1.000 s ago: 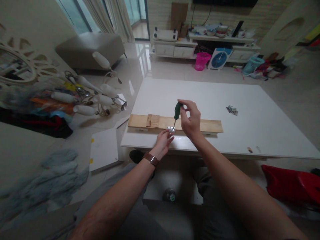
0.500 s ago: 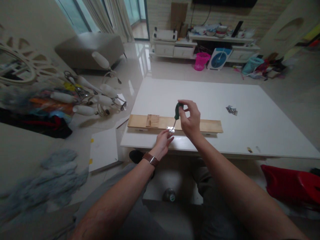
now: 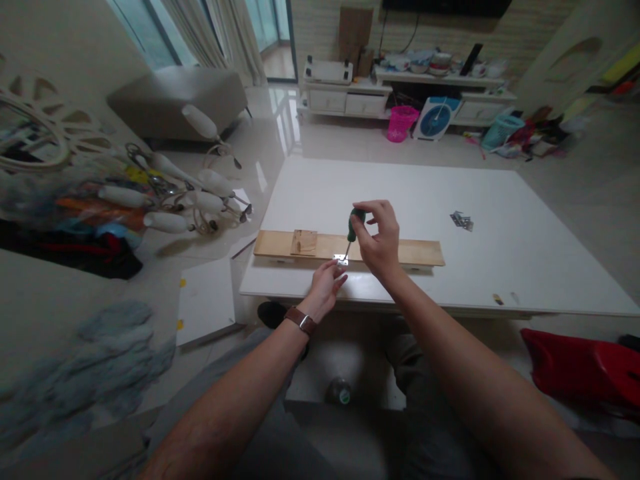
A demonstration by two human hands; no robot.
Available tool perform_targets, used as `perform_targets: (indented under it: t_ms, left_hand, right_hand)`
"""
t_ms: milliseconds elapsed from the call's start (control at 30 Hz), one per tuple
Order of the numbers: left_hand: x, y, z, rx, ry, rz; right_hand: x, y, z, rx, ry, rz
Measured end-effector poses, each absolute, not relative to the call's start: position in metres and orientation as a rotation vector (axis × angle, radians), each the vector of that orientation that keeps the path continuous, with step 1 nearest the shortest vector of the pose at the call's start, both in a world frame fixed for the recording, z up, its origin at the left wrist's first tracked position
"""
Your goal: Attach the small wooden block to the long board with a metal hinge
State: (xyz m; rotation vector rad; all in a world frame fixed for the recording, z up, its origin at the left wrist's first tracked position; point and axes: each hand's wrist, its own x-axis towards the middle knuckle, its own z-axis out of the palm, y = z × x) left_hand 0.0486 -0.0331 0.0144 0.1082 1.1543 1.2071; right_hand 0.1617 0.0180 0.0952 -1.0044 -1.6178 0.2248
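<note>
My right hand grips the green handle of a screwdriver, its shaft slanting down to a small metal hinge. The hinge lies at the front edge of a long wooden board. Fingertips of my left hand press together at the hinge's near side, pinching its edge. A short wooden block rests on the board to the left. Any screw under the screwdriver's tip is too small to make out.
The board lies on a white tabletop. Several metal hinges are heaped at the right, and a small yellow-and-black item is near the front edge. A white panel is at the left; a red chair stands at the right.
The screwdriver handle has turned slightly in my right hand's fingers, its tip staying at the hinge. My left hand keeps its place. The whole view has shifted a little.
</note>
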Motion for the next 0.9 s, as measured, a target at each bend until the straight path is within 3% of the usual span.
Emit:
perform_targets:
  t_ms: [900]
  left_hand:
    - [0.0462, -0.034, 0.0109, 0.147, 1.129, 1.201]
  right_hand:
    - [0.1637, 0.018, 0.0957, -1.051, -1.604, 0.166]
